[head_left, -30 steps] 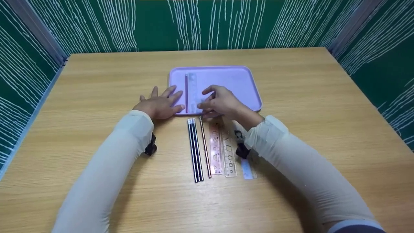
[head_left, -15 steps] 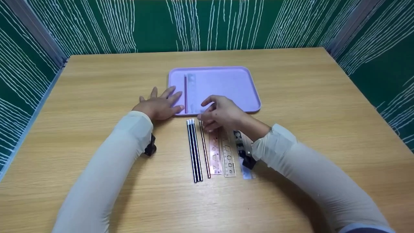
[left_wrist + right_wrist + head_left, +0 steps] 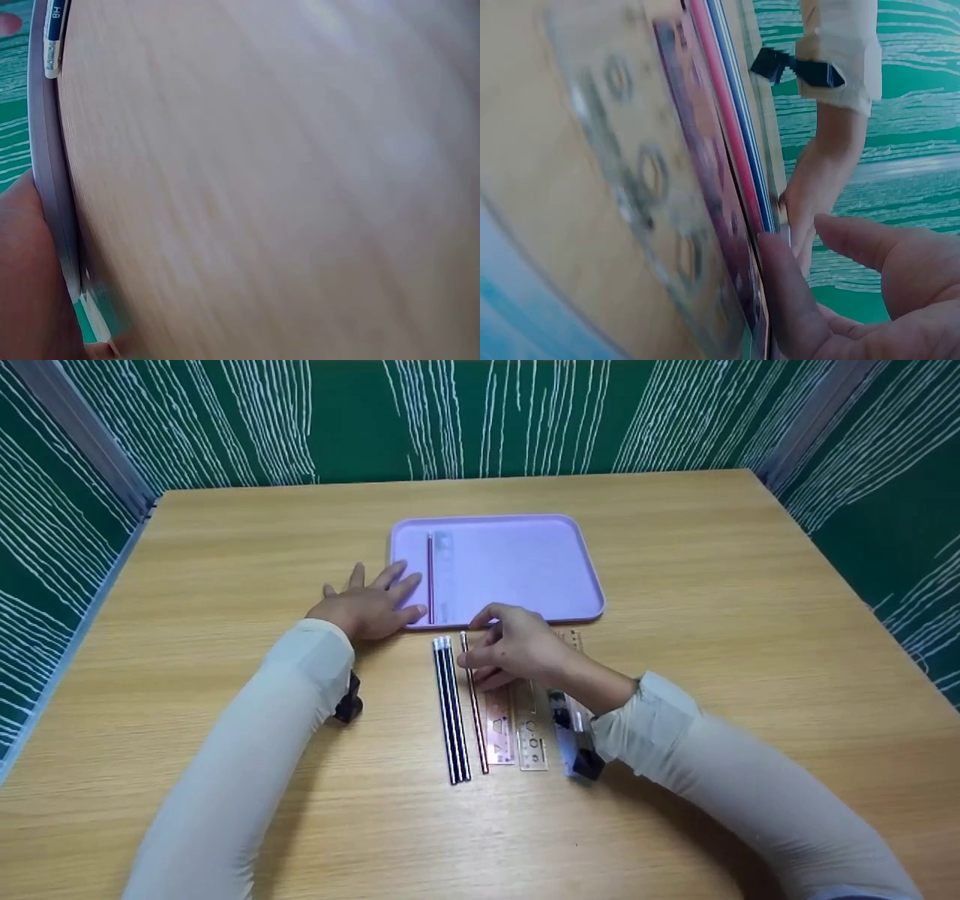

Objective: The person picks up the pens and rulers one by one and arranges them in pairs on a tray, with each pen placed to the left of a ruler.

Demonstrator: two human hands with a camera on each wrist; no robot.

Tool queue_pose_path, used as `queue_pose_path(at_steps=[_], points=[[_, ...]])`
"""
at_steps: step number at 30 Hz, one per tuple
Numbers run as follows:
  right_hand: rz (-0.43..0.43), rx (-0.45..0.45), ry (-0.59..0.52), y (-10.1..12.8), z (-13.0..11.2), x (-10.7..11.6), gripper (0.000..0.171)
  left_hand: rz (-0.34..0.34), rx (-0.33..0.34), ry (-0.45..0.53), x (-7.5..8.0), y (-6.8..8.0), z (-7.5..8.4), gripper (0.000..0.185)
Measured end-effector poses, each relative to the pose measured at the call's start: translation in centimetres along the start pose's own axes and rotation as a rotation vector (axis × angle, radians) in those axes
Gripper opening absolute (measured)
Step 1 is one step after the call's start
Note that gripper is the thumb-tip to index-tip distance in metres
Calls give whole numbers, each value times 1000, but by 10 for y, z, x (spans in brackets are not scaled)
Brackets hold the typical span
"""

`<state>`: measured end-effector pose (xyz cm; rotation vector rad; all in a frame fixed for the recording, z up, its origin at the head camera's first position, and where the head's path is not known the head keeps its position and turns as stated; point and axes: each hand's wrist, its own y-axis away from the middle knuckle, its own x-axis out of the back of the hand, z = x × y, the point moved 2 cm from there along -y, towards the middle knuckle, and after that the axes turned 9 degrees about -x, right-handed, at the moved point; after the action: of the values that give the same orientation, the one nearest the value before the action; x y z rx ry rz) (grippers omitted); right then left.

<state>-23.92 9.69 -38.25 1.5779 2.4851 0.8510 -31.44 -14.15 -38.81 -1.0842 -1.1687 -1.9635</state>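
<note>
My left hand [image 3: 367,604] lies with fingers spread over the left rim of the lilac tray [image 3: 517,562]. In the tray are a red pencil [image 3: 430,577] and a clear ruler [image 3: 445,559], side by side. My right hand [image 3: 525,649] is above the table in front of the tray, fingers loosely bent, thumb and forefinger apart. Its fingertips are close to a second red pencil [image 3: 478,727]; contact is unclear. Left of that pencil lie several dark striped pencils [image 3: 452,712]. Partly under the right hand are a pink ruler [image 3: 500,739] and a clear stencil ruler [image 3: 532,746].
A bluish ruler [image 3: 566,750] lies farther right, mostly covered by the right wrist and its black camera [image 3: 589,765]. The wooden table [image 3: 262,540] is bordered by green walls [image 3: 352,427] with white streaks.
My right hand has moved back from over the tray toward me, to above the pencils and rulers. My left hand has stayed on the tray's left rim.
</note>
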Motion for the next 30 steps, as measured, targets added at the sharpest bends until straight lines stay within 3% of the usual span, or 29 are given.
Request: queue_pose_path(at_steps=[5,16,19,25,30], points=[[29,5,54,5,2,-6,60,5,9,3,0,0,0,75],[89,30,66,9,5,-13,63,22,2,8,-2,0,0,74],[132,79,142,11,5,-16,68,25,0,11,-2,0,0,75],[250,187,408,12,6,-20,63,22,-2,15,-3,2,0,75],[293,202,493,11,5,-22,57,27,-3,15,-2,1,1,74]])
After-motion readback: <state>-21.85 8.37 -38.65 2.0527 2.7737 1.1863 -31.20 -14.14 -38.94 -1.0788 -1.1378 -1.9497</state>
